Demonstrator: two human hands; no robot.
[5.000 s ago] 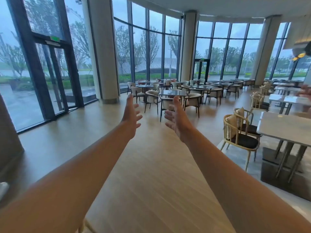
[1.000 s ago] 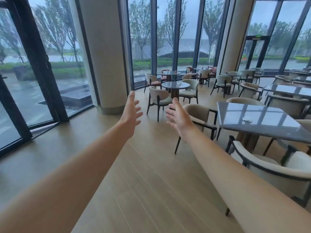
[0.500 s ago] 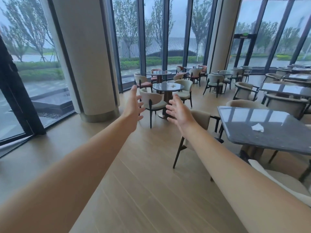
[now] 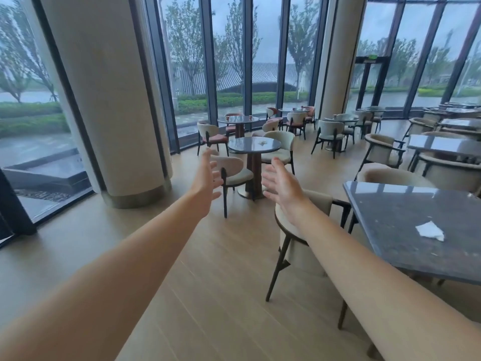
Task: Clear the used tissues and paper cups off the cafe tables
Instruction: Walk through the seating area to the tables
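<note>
Judging the crumpled white tissue [image 4: 430, 231] on the grey worktop [image 4: 390, 220] at right as light, soft, best pinched at a raised fold; left hand [image 4: 207, 175] and right hand [image 4: 282, 182] both spread, empty.

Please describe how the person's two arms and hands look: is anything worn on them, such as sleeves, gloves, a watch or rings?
Both arms are bare along all of their visible length; no sleeve shows. The left hand and the right hand wear no gloves. No watch, bracelet or ring shows on either wrist or on the fingers, nor any marking on the arms.
</note>
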